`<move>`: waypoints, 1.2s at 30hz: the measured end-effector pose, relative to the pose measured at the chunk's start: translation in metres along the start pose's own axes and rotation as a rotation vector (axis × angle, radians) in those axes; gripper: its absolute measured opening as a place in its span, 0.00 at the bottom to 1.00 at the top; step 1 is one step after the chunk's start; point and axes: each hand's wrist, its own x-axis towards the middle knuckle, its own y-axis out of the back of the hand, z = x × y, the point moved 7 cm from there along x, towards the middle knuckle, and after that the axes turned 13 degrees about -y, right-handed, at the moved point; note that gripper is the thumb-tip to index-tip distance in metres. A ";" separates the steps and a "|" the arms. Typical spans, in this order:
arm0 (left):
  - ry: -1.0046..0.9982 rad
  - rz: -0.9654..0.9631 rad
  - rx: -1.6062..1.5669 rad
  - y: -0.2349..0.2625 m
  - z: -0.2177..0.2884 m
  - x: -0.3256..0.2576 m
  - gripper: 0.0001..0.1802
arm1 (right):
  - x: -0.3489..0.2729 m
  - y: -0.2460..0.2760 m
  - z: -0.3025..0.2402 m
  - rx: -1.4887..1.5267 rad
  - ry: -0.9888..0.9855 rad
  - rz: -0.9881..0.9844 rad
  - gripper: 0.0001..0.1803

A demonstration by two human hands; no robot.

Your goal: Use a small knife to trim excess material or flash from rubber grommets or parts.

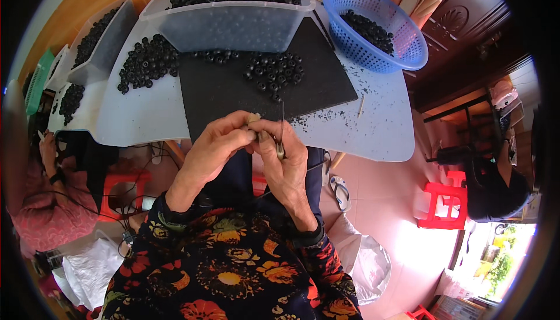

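Head view: well left of the black mat [213, 95], a co-worker's hand [48, 148] holds something slim and pale; a clear tub [108, 57] of dark beads stands nearer the mat. Just beside the mat's left edge, a loose heap of beads [146, 63] lies on the white table [125, 119]. At the mat's far edge stands a large clear bin [227, 31], piled full of the same kind.

At the mat's near edge, the left hand [214, 145] is drawn into a narrow pinch, its fingertips close to the right hand's around a small dark piece [257, 138], mostly hidden. Beyond the hands, a bead cluster [274, 72] sits on the mat. The right hand [284, 162] curls round a slim tool [280, 152] whose thin end rises in front of the mat; whether blade or needle, I cannot tell.

The step in hand looks like working that single piece with the tool; the next move seems to call for a firm left pinch and a small, controlled right-hand turn, tip kept off the fingers.

Dark crumbs [315, 119] scatter along the mat's right edge, and past its far right corner stands a blue basket [379, 57] partly filled with beads.
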 end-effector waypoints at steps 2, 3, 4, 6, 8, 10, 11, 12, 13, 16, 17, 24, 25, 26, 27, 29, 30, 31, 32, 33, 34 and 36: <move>0.010 -0.044 0.000 -0.001 -0.003 -0.005 0.13 | -0.008 0.000 0.005 0.036 -0.103 -0.059 0.08; 0.016 -0.088 0.003 -0.003 -0.004 -0.007 0.13 | -0.011 0.000 0.005 0.033 -0.105 -0.059 0.08; 0.027 -0.088 0.002 -0.005 -0.006 -0.007 0.13 | -0.012 0.002 0.006 0.059 -0.137 -0.049 0.08; 0.090 -0.058 -0.071 -0.009 -0.013 -0.007 0.12 | -0.013 0.005 0.011 0.089 -0.178 -0.036 0.07; 0.101 -0.051 -0.091 -0.012 -0.015 -0.009 0.12 | -0.016 0.007 0.013 0.160 -0.164 -0.022 0.08; 0.111 -0.042 -0.109 -0.014 -0.017 -0.009 0.12 | -0.021 0.013 0.024 0.203 -0.243 0.046 0.08; 0.108 -0.040 -0.080 -0.013 -0.018 -0.008 0.12 | -0.023 0.018 0.030 0.245 -0.318 0.108 0.09; 0.105 -0.038 -0.051 -0.012 -0.019 -0.008 0.12 | -0.025 0.021 0.027 0.241 -0.330 0.111 0.09; 0.108 -0.039 -0.051 -0.012 -0.022 -0.007 0.12 | -0.025 0.024 0.023 0.243 -0.332 0.114 0.09; 0.097 -0.034 -0.081 -0.010 -0.026 -0.006 0.13 | -0.024 0.026 0.026 0.196 -0.398 0.088 0.08; 0.100 -0.008 -0.100 -0.009 -0.027 -0.005 0.14 | -0.020 0.026 0.021 0.144 -0.284 0.081 0.07; 0.011 -0.055 0.021 -0.009 -0.015 -0.003 0.13 | -0.015 0.022 0.022 0.230 -0.255 0.055 0.06; 0.015 -0.055 0.022 -0.010 -0.014 -0.003 0.13 | -0.015 0.021 0.029 0.313 -0.330 0.014 0.05; 0.041 -0.035 -0.063 -0.012 -0.014 -0.003 0.12 | -0.015 0.024 0.029 0.315 -0.333 0.016 0.05; 0.067 -0.016 -0.148 -0.013 -0.016 -0.003 0.11 | -0.014 0.024 0.030 0.304 -0.369 0.001 0.06; 0.024 -0.053 -0.195 -0.017 -0.016 -0.002 0.12 | -0.013 0.024 0.036 0.295 -0.404 -0.013 0.06; -0.022 -0.090 -0.244 -0.020 -0.014 -0.002 0.12 | -0.013 0.027 0.042 0.199 -0.339 0.022 0.07; -0.020 -0.089 -0.243 -0.021 -0.015 0.000 0.12 | -0.012 0.028 0.042 0.104 -0.275 0.054 0.08; -0.027 -0.091 -0.247 -0.022 -0.014 0.001 0.12 | -0.015 0.030 0.038 0.017 -0.226 0.067 0.08; -0.034 -0.093 -0.252 -0.023 -0.013 0.003 0.13 | -0.016 0.032 0.034 0.019 -0.227 0.066 0.08; -0.032 -0.091 -0.251 -0.021 -0.013 0.003 0.13 | -0.017 0.032 0.028 -0.080 -0.209 0.055 0.08; -0.064 -0.103 -0.241 -0.017 -0.011 0.002 0.13 | -0.018 0.035 0.016 -0.245 -0.159 0.035 0.03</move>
